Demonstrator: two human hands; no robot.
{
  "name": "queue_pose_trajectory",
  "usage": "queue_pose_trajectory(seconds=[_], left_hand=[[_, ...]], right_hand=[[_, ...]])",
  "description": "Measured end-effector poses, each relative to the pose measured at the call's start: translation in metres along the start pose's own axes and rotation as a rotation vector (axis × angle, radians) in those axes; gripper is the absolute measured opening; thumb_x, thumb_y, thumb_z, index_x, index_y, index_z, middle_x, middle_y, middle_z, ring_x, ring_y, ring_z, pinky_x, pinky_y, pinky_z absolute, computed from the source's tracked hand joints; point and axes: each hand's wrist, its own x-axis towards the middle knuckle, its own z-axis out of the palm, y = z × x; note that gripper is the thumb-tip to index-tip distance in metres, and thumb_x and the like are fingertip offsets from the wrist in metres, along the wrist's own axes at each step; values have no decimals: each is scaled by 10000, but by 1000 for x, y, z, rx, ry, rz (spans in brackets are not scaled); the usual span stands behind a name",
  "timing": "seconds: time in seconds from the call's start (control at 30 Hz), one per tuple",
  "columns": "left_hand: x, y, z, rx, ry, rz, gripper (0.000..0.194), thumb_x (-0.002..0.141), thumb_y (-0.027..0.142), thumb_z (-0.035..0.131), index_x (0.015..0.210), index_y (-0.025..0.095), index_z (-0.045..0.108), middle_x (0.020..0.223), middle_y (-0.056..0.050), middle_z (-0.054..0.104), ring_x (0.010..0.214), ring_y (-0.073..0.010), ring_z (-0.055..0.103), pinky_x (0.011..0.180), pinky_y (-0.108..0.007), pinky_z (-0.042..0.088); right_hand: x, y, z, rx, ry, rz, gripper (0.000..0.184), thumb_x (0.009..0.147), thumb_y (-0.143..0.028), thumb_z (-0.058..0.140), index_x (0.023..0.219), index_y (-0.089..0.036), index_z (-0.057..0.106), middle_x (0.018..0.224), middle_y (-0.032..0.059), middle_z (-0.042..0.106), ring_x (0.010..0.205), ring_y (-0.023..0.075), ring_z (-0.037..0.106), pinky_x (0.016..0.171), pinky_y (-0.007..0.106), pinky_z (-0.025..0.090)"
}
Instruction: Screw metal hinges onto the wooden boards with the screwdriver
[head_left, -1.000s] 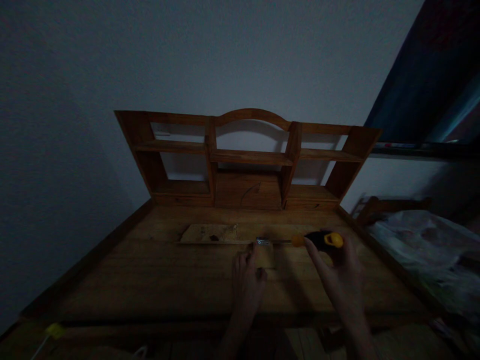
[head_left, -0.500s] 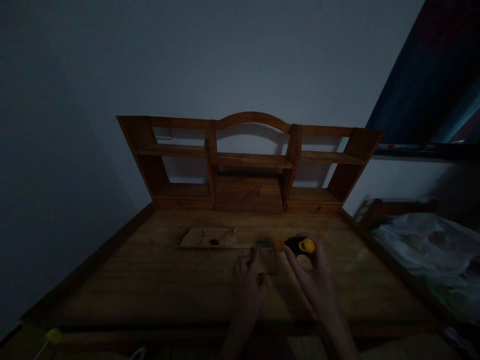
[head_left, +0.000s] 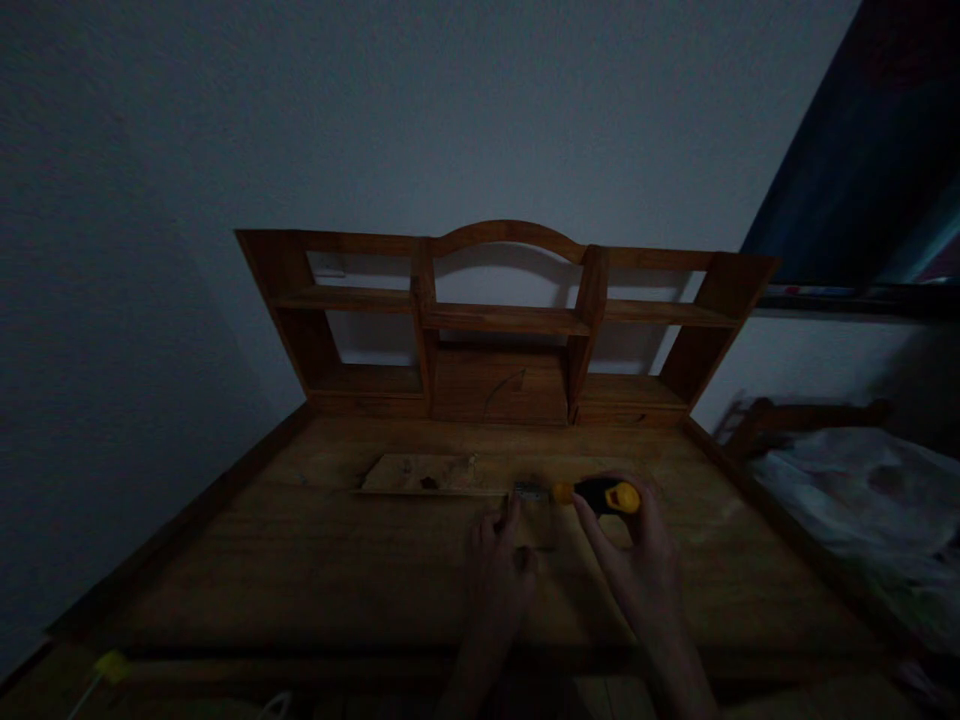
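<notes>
My right hand is closed around the black and yellow handle of a screwdriver, which lies nearly level and points left. Its yellow front end comes close to a small metal plate, perhaps a hinge; whether the tip touches it is too dark to tell. Below the metal plate is a small square piece of wood. My left hand grips this piece at its left side, index finger up by the metal and thumb near the lower edge.
Left of my hands a long strip of wood with dark marks lies on the wooden desk. A shelf unit stands along the back. Plastic-covered things are at the right, and a yellow-ended object is at the lower left.
The screwdriver and my right hand have shifted slightly to the right in view. My left hand stays in place at the wood piece.
</notes>
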Motion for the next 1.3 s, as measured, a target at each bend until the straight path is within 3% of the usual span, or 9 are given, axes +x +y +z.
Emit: queue_pose_trajectory(seconds=[0.67, 1.3], left_hand=[[0, 2, -3, -14, -6, 10, 735, 804, 194, 535, 1513, 297, 372, 1220, -107, 546, 1189, -283, 464, 1043, -389, 364], [1, 6, -8, 2, -61, -33, 751, 791, 186, 551, 1513, 286, 370, 1201, -94, 532, 1171, -259, 457, 1032, -347, 345]], right_hand=[[-2, 1, 3, -2, -41, 4, 319, 863, -397, 690, 1104, -242, 551, 1020, 43, 663, 928, 202, 656, 810, 323, 531], [6, -6, 0, -100, -36, -17, 338, 854, -444, 688, 1040, -206, 535, 864, 45, 672, 752, 194, 667, 663, 295, 523]])
